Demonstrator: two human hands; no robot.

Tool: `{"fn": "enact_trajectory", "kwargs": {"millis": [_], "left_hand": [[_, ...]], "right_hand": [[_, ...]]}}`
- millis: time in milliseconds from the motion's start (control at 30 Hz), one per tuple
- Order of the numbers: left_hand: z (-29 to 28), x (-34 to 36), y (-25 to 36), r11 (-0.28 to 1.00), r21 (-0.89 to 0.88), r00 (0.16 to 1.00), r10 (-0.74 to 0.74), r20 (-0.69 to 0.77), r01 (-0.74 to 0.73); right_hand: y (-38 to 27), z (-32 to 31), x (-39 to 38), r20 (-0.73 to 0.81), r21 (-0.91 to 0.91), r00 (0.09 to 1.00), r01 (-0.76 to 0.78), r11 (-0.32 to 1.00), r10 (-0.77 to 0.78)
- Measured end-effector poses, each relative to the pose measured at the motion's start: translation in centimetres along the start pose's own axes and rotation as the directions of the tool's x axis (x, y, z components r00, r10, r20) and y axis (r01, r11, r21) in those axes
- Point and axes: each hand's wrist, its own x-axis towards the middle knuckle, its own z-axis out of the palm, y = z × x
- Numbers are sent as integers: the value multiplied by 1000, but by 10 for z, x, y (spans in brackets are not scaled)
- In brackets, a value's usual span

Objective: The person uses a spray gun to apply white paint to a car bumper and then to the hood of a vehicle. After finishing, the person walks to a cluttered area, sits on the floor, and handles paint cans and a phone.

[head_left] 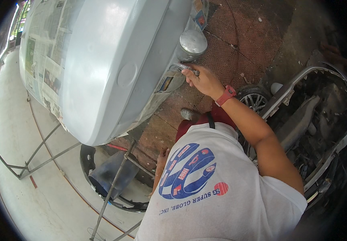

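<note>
My right hand (200, 80) is wrapped round the handle of a spray gun (192, 43) with a round metal cup on top. The gun is beside the edge of a large, smooth, pale grey vehicle panel (97, 60), which has a round cap outline in its side. Sheets of newspaper (55, 52) cover the area on the panel's far left, and more paper hangs along its right edge. Low at my left side, my left hand (162, 156) shows only in part next to my shirt; how its fingers are set is unclear.
A metal stand (119, 176) is at lower left, with a dark curved bumper part (87, 160) behind its bars. At right are a wheel (254, 98) and a stripped vehicle front (318, 116). Patterned mats (237, 36) cover the floor ahead; a pale wall (16, 132) stretches along the left.
</note>
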Motion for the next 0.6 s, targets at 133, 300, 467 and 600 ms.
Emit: {"fn": "enact_trajectory", "kwargs": {"millis": [133,300,467,600], "left_hand": [[-1,3,17,999,5,998,53,-26,-53],[-3,36,-31,993,-98,998,59,-29,-62],[19,47,-44,995,-34,995,96,-11,-96],[7,32,-42,991,30,991,128,24,-129]], "right_hand": [[-2,-6,19,-219,-126,959,157,980,-182],[-24,-42,53,-403,-159,902,97,982,-154],[-28,-61,73,-508,-172,836,137,975,-207],[-21,-63,65,-552,-253,780,181,950,-295]]}}
